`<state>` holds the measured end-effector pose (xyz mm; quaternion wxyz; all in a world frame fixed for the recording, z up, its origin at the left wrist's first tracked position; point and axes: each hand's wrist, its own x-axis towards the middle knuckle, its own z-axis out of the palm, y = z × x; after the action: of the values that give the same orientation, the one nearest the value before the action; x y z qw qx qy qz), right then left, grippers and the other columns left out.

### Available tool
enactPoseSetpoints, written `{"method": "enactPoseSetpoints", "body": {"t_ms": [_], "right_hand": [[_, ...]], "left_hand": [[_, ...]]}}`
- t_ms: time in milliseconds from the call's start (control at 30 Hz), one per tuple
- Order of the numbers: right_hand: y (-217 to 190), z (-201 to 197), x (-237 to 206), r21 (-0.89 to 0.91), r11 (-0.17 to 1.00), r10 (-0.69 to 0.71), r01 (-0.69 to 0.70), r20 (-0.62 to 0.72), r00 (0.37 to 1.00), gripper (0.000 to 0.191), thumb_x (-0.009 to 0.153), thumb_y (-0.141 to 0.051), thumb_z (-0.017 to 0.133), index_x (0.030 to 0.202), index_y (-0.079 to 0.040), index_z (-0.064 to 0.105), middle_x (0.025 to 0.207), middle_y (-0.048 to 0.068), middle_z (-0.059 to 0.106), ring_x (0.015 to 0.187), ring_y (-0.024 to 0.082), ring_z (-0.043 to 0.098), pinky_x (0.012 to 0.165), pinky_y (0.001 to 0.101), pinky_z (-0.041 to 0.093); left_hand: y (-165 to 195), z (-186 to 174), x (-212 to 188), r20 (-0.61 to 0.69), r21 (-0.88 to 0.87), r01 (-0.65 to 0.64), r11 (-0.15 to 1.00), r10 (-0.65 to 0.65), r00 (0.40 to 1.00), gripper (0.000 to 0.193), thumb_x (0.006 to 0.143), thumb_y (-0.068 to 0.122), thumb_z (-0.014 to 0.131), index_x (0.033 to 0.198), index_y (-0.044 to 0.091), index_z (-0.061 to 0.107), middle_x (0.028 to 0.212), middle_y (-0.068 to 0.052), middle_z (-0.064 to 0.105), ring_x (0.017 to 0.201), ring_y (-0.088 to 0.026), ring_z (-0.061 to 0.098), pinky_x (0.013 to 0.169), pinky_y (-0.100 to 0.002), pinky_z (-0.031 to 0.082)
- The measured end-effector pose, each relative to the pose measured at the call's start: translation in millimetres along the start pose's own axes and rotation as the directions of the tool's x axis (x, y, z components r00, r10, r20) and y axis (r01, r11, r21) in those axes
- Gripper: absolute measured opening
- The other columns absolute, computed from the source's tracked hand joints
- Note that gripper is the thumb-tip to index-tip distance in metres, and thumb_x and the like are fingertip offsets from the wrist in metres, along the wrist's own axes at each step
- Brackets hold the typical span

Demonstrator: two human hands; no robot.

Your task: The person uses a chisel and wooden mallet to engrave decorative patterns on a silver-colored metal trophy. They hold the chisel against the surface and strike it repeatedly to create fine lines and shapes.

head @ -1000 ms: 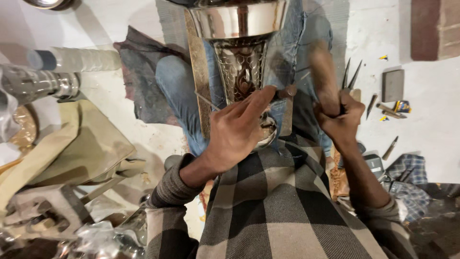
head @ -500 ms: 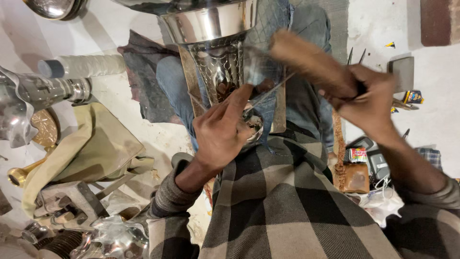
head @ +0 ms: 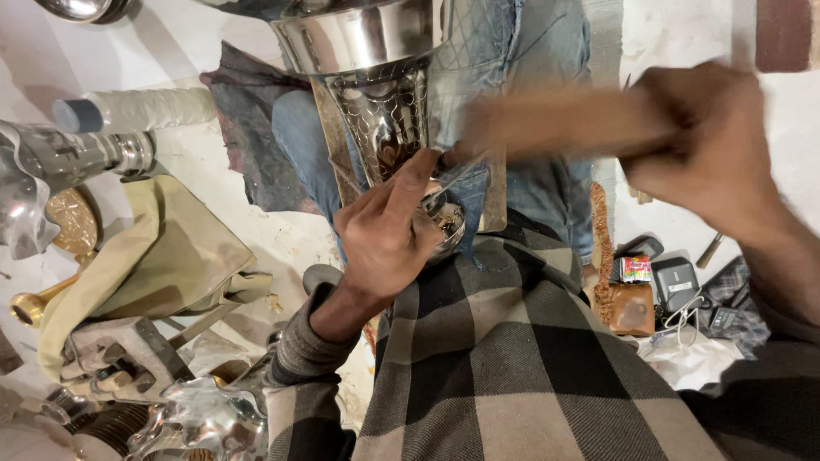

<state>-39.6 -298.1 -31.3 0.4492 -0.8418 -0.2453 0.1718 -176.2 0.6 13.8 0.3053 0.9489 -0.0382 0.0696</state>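
Left hand [head: 389,235] pinched a thin chisel [head: 457,171] against the embossed vessel [head: 384,111]; right hand [head: 713,149] gripped a blurred mallet [head: 555,119]. Pattern partly chased, smooth band above untouched.

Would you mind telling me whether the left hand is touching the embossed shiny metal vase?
Touching: the head view shows the left hand resting its fingers against the embossed shiny metal vase.

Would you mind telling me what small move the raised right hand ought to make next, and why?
Probably bring the wooden mallet down onto the thin metal punch. The right hand grips the mallet lifted and blurred, while the left hand pinches the punch with its tip against the patterned silver vessel lying across the lap.
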Motion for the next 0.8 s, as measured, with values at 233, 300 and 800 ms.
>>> {"method": "enactPoseSetpoints", "body": {"t_ms": [233,300,800], "right_hand": [[-18.3,7.0,4.8,-0.213,0.977,-0.014,0.004,-0.044,0.999,0.018,0.063,-0.007,0.075,0.076,-0.002,0.063,0.064,0.007,0.059,0.059,0.02,0.056,0.068,0.0396,0.045],[-21.7,10.3,6.2,0.35,0.917,0.199,-0.189,0.008,0.98,0.013,0.074,-0.015,0.068,0.076,-0.005,0.06,0.066,0.002,0.059,0.059,0.015,0.056,0.055,0.0333,0.043],[10.1,23.2,-10.6,-0.141,0.99,-0.001,-0.007,-0.06,0.998,0.031,0.059,-0.007,0.071,0.088,0.002,0.065,0.06,0.009,0.054,0.053,0.022,0.053,0.056,0.0362,0.039]], "left_hand": [[-0.4,0.8,-1.1,0.001,0.005,0.016,1.0,-0.016,1.0,0.069,0.073,-0.003,0.067,0.141,0.007,0.06,0.112,-0.014,0.075,0.093,-0.029,0.076,0.079,-0.039,0.061],[-0.9,0.9,-2.3,-0.002,0.011,0.02,1.0,-0.02,1.0,0.069,0.073,-0.003,0.066,0.141,0.007,0.06,0.113,-0.014,0.075,0.095,-0.03,0.076,0.08,-0.039,0.062],[-5.2,3.6,-6.6,-0.021,-0.009,-0.013,1.0,0.013,1.0,0.071,0.076,0.0,0.063,0.146,0.009,0.057,0.118,-0.014,0.075,0.097,-0.028,0.078,0.077,-0.036,0.062]]}}
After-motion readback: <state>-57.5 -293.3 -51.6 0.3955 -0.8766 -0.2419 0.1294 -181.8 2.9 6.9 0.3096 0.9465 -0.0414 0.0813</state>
